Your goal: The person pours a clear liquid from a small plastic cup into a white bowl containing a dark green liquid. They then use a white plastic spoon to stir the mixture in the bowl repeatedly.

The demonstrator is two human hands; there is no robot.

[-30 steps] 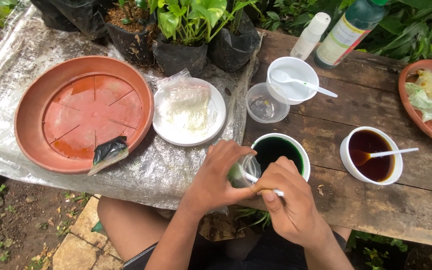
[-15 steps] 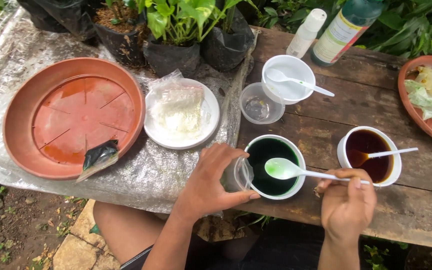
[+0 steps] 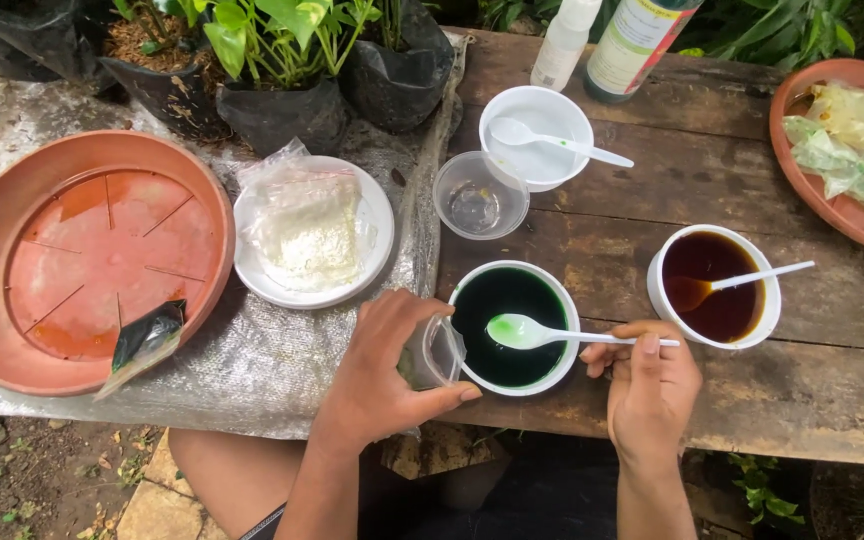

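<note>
Spoon lowered over dark green bowl; clear cup tilted.

- My left hand is gripping a small cup, tilted, just left of the near bowl.
- My right hand is holding a spoon whose head is sitting over that bowl.
- A second bowl is sitting right of it, spoon inside.
- Behind: an empty cup, then a third bowl.
- A plate and a large saucer are lying to the left.
</note>
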